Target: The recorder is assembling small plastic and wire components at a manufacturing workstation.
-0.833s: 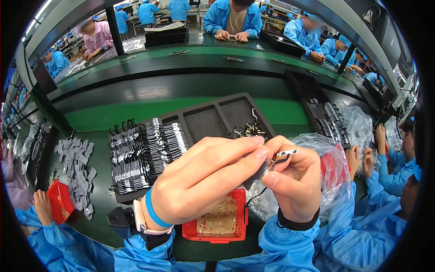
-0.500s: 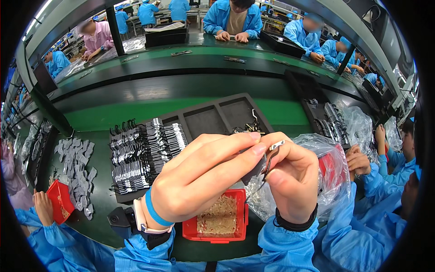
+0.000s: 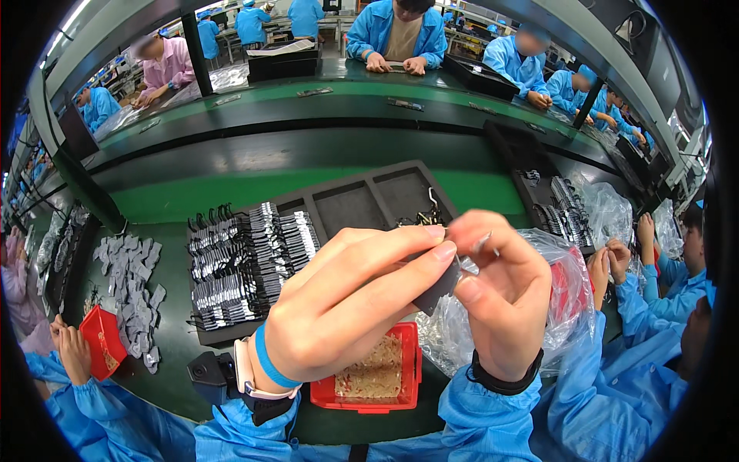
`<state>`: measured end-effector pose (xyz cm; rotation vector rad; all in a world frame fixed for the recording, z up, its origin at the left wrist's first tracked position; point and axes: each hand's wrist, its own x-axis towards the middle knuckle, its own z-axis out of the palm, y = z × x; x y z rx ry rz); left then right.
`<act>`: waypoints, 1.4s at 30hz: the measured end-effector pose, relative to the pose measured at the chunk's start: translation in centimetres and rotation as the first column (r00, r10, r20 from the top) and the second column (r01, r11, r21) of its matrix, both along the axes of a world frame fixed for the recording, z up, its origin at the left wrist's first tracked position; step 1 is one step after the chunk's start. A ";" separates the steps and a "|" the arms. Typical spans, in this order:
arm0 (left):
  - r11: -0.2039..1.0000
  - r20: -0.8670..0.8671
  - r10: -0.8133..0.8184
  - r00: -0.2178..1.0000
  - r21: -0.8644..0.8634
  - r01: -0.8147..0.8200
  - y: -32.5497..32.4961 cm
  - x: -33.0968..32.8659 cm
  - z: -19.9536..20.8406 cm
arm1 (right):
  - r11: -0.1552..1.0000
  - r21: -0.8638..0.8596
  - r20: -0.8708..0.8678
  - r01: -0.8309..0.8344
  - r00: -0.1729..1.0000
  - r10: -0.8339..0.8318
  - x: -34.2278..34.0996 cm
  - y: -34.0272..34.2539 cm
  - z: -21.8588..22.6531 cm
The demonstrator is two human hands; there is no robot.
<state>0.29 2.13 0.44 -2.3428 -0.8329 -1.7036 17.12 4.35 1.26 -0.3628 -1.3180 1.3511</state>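
Note:
My left hand [image 3: 323, 316] is closed in a pinch in front of me, with a dark grey flat piece [image 3: 437, 296] showing beneath its fingertips. Most of that piece is hidden by the fingers. Close beside it, my right hand [image 3: 509, 296] is also closed, its thumb and forefinger nearly touching the left fingertips. Between its fingers sits a small silvery part [image 3: 483, 240], too blurred to name. Below both hands stands a red bin [image 3: 414, 385] with tan scraps inside.
A black compartment tray [image 3: 339, 181] holds rows of black-and-silver parts [image 3: 246, 266] and small brass-coloured bits. Loose grey pieces [image 3: 131, 285] lie left. Right are a clear plastic bag [image 3: 566, 339] and a co-worker's hands [image 3: 608, 266]; another's hand [image 3: 75, 354] touches a red container [image 3: 101, 343].
My right hand has turned and shifted slightly up and right; the dark strip it showed earlier is no longer visible. More of the grey piece shows. My left hand has hardly moved.

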 end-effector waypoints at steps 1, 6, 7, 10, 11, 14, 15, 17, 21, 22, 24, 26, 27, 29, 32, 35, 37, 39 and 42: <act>1.000 0.007 0.005 1.000 -0.005 -0.005 0.0 0.0 0.1 | 0.997 -0.071 -0.047 0.031 0.998 -0.034 -0.3 -0.1 0.3; 0.996 0.002 0.092 0.996 -0.001 -0.092 -0.3 -0.1 0.3 | 0.749 0.455 -0.017 0.482 0.845 -0.534 0.1 0.0 0.0; 0.995 -0.004 0.102 0.995 0.008 -0.102 -0.2 -0.2 0.3 | 0.659 0.617 0.067 0.429 0.806 -0.588 0.7 0.1 -0.1; 0.993 -0.032 0.114 0.993 0.036 -0.113 -0.2 -0.2 0.2 | 0.527 0.757 0.125 0.385 0.707 -0.696 0.5 -0.2 -0.2; 0.992 -0.044 0.116 0.992 0.045 -0.114 -0.2 -0.1 0.2 | 0.512 0.757 0.120 0.405 0.684 -0.719 0.1 -0.3 -0.2; 0.993 -0.088 0.104 0.991 0.067 -0.098 0.1 -0.3 -0.2 | 0.515 0.739 0.136 0.435 0.652 -0.746 -0.1 -0.3 -0.4; 0.989 -0.102 0.140 0.985 0.070 -0.133 -0.1 -0.3 0.0 | 0.526 0.731 0.151 0.435 0.649 -0.746 -0.2 -0.4 -0.4; 0.976 -0.130 0.212 0.969 0.076 -0.204 -0.6 0.1 0.3 | 0.566 0.694 0.187 0.445 0.648 -0.738 -0.4 -0.5 -0.3; 0.981 -0.137 0.168 0.976 0.117 -0.152 -0.1 0.7 -0.6 | 0.651 0.585 0.228 0.483 0.673 -0.704 -0.5 0.1 -0.8; 0.985 -0.148 0.157 0.976 0.097 -0.144 -0.2 0.9 -0.6 | 0.668 0.562 0.227 0.488 0.686 -0.692 -0.5 0.4 -1.0; 0.989 -0.171 0.144 0.975 0.056 -0.136 -0.5 1.0 -0.4 | 0.700 0.519 0.237 0.490 0.705 -0.669 -0.7 0.5 -1.1; 0.988 -0.159 0.151 0.976 0.058 -0.143 -0.6 0.7 -0.4 | 0.731 0.490 0.246 0.475 0.729 -0.639 -1.1 0.4 -0.9; 0.988 -0.156 0.148 0.977 0.067 -0.139 -0.4 0.5 -0.5 | 0.722 0.509 0.250 0.468 0.723 -0.644 -1.0 0.5 -1.0; 0.993 -0.120 0.110 0.987 0.042 -0.106 -0.4 0.5 -0.4 | 0.708 0.545 0.257 0.450 0.713 -0.652 -1.0 0.8 -1.2; 0.998 -0.045 0.055 0.997 -0.036 -0.057 -1.2 0.6 0.5 | 0.796 0.452 0.260 0.402 0.795 -0.549 -0.4 1.1 -1.2; 0.996 -0.015 0.094 0.995 -0.008 -0.094 -1.0 0.3 0.5 | 0.909 0.335 0.262 0.248 0.902 -0.343 0.3 1.2 -0.8; 0.988 -0.034 0.150 0.988 0.044 -0.149 -0.2 0.0 -0.4 | 0.927 0.325 0.269 0.187 0.921 -0.281 0.3 1.3 -1.0; 0.982 0.009 0.178 0.984 0.068 -0.178 -0.1 0.4 -0.4 | 0.930 0.337 0.281 0.149 0.927 -0.250 0.2 1.2 -0.9; 0.979 0.010 0.190 0.982 0.067 -0.190 -0.4 0.3 -0.2 | 0.921 0.368 0.303 0.129 0.919 -0.250 0.0 0.9 -0.5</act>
